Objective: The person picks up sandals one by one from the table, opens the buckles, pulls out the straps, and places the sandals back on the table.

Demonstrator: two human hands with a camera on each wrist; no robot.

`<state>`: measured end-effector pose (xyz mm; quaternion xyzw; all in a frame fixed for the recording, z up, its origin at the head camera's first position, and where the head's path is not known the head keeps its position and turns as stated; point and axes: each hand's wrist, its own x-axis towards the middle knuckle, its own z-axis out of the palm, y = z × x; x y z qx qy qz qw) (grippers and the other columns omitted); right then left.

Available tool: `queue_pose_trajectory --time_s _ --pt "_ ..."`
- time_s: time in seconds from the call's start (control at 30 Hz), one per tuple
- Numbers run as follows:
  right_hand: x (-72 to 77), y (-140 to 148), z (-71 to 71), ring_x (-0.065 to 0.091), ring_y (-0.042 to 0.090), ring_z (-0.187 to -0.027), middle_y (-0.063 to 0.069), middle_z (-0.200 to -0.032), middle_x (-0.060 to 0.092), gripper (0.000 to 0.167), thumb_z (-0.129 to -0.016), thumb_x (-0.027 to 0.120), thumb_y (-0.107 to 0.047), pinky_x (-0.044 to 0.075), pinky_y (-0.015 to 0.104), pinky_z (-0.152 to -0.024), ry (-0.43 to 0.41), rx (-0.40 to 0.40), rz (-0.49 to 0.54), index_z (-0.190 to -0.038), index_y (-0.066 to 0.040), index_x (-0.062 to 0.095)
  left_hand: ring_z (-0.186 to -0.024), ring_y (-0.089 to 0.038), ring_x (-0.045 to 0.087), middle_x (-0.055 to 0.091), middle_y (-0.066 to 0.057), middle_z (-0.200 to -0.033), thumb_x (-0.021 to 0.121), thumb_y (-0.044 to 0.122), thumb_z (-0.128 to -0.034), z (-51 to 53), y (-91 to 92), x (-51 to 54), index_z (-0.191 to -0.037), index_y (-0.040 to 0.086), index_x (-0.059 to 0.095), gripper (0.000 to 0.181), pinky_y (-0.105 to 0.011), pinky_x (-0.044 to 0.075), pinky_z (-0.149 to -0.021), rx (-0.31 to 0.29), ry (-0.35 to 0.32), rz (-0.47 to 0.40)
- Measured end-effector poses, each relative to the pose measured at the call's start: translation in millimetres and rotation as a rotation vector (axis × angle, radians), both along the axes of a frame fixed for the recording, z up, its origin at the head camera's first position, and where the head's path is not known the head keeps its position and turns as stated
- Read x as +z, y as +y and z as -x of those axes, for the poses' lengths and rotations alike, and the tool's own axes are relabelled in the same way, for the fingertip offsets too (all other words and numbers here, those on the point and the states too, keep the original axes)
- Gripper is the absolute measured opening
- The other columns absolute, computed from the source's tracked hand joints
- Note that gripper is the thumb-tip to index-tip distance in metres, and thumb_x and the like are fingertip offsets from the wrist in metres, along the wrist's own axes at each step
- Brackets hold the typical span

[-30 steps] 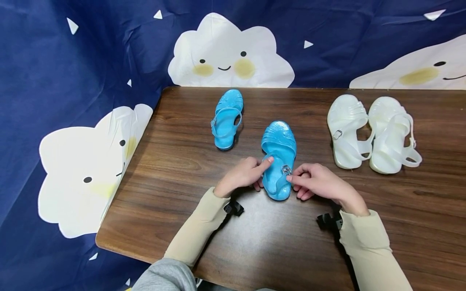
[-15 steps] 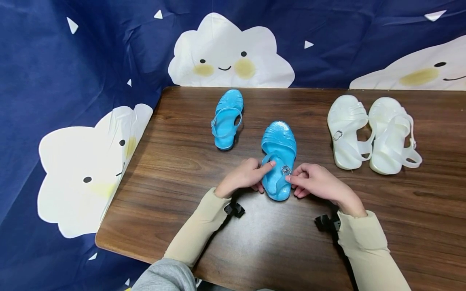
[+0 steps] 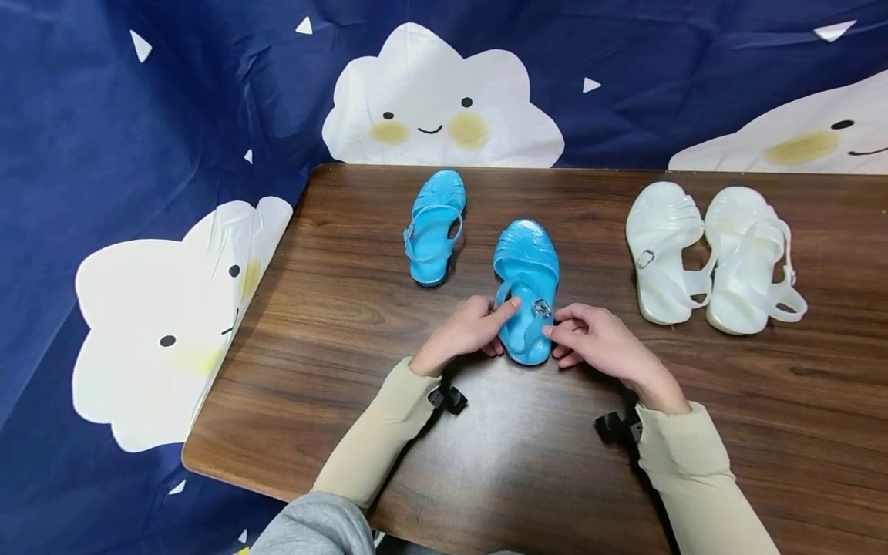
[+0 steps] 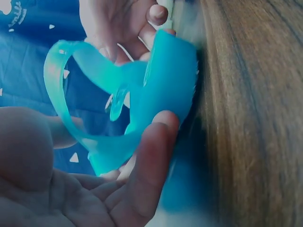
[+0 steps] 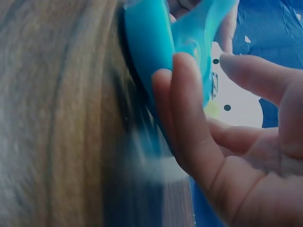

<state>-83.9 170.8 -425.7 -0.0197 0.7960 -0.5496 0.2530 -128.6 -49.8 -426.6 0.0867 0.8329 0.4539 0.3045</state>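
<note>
A shiny blue sandal (image 3: 525, 250) lies in the middle of the head view, toe pointing away, between both hands. My left hand (image 3: 466, 327) holds its left side near the heel, thumb over the strap and fingers low along the sole. On the opposite side my right hand (image 3: 602, 341) grips the heel part, its thumb by the strap below the metal buckle (image 3: 543, 308). In the left wrist view the looped heel strap (image 4: 54, 71) rises from the sole. The right wrist view has fingers (image 5: 187, 90) against the sandal's side. Its underside is hidden.
A second blue sandal (image 3: 432, 231) lies further back to the left. Two white sandals (image 3: 662, 254) stand side by side on the right of the wooden table (image 3: 333, 308). A dark blue cloth (image 3: 624, 46) with clouds hangs behind the table.
The blue sandal between my hands has slid slightly away from me and a little to the left. Both hands keep their hold; the right hand has moved along with it.
</note>
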Motion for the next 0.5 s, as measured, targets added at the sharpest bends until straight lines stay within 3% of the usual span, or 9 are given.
queue_pose_trajectory --time_s 0.27,0.5 --pt "-5.2 -4.1 0.5 0.069 0.022 -0.085 0.026 -0.110 0.062 0.063 -0.096 0.061 -0.029 0.059 0.033 -0.071 0.032 -0.058 0.050 -0.139 0.010 0.037 -0.059 -0.021 0.065 0.067 -0.014 -0.072 0.044 0.051 -0.0993 1.8 0.5 -0.3 -0.102 0.005 0.061 0.048 -0.033 0.057 -0.058 0.061 0.004 -0.034" --pt "-7.7 -9.2 2.3 0.069 0.013 -0.085 0.028 -0.120 0.056 0.058 -0.096 0.060 -0.023 0.059 0.030 -0.074 0.084 -0.131 0.098 -0.139 0.009 0.038 -0.065 -0.021 0.068 0.068 -0.013 -0.080 0.046 0.049 -0.0991 2.2 1.3 0.9 -0.122 0.002 0.054 0.053 -0.034 0.058 -0.064 0.131 0.016 -0.076"
